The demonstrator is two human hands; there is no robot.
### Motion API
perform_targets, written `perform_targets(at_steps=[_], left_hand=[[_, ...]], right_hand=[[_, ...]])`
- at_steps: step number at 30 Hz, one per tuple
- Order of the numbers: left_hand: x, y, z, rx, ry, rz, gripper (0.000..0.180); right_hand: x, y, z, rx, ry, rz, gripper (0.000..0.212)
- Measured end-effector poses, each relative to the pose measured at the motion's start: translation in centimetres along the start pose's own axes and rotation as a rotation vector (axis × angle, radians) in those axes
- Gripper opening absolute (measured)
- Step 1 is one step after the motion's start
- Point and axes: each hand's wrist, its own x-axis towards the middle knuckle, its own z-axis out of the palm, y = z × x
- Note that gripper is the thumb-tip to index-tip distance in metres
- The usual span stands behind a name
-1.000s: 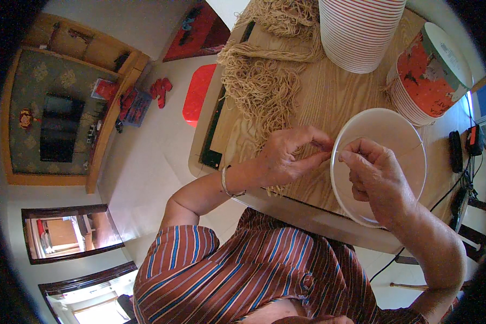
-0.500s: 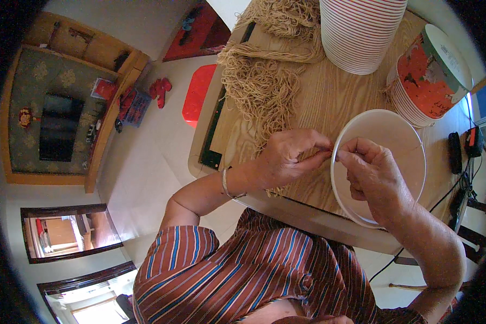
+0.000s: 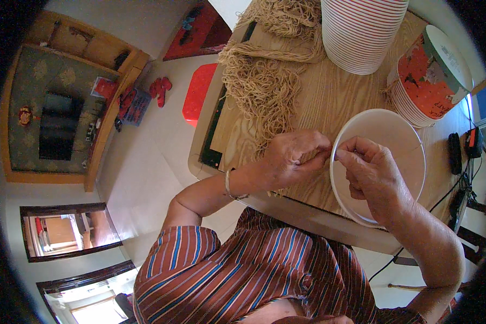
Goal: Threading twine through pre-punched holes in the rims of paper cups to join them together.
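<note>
Evidently mid-work—the white bucket (image 3: 407, 173) tilts on the tabletop (image 3: 329, 108), left hand (image 3: 292, 156) outside its rim, right hand (image 3: 376, 171) inside, fingertips drawn together; what they grip, I cannot tell. Tan cords (image 3: 263, 92) remain loose.

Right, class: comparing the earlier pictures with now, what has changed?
The left hand has shifted slightly right, and the gap between its thumb and forefinger has narrowed. Whether anything was taken up or let go is too fine to tell. The right hand stays at the white bucket's rim; tan yarn unchanged.
</note>
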Motion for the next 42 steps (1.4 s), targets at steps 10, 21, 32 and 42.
perform_targets(at_steps=[10, 21, 32, 42], left_hand=[[0.2, 0.2, -0.2, -0.421, 0.126, -0.364, 0.004], [1.3, -0.8, -2.5, -0.700, 0.256, -0.293, 0.004], [6.8, 0.1, -2.4, -0.187, -0.113, 0.131, 0.008], [10.1, -1.9, -2.7, -0.149, -0.316, 0.227, 0.008]], right_hand=[[-0.4, -0.4, -0.3, -0.093, -0.021, -0.020, 0.016], [0.1, 0.0, -1.0, -0.231, -0.014, -0.058, 0.011], [2.6, 1.6, -0.7, -0.235, -0.008, -0.246, 0.015], [2.2, 2.6, -0.7, -0.970, 0.317, -0.772, 0.025]])
